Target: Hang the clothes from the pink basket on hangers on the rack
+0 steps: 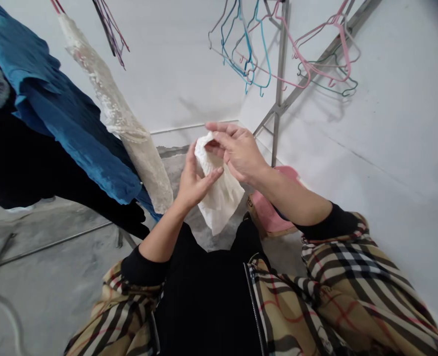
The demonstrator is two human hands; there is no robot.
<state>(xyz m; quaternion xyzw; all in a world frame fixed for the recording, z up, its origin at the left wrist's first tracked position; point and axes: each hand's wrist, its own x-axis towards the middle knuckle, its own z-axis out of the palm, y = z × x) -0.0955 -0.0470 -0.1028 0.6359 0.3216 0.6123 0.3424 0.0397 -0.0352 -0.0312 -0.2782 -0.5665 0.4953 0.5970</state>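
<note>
A small cream-white cloth garment (221, 200) with a bumpy, textured upper edge hangs between my hands in front of my body. My left hand (194, 183) holds it from the left side, thumb across the front and fingers behind the edge. At the top opening, my right hand (241, 151) grips the edge between thumb and fingers, and some of its fingertips are inside the fold. The garment's lower end dangles free, narrowing to a point. Its exact kind cannot be made out.
To the left hang a cream lace garment (120, 116), a blue garment (66, 118) and black clothing (36, 158). Pink hangers (343, 47) and blue hangers (267, 54) hang on a metal rack (279, 84). A pink basin (272, 212) stands on the floor to the right.
</note>
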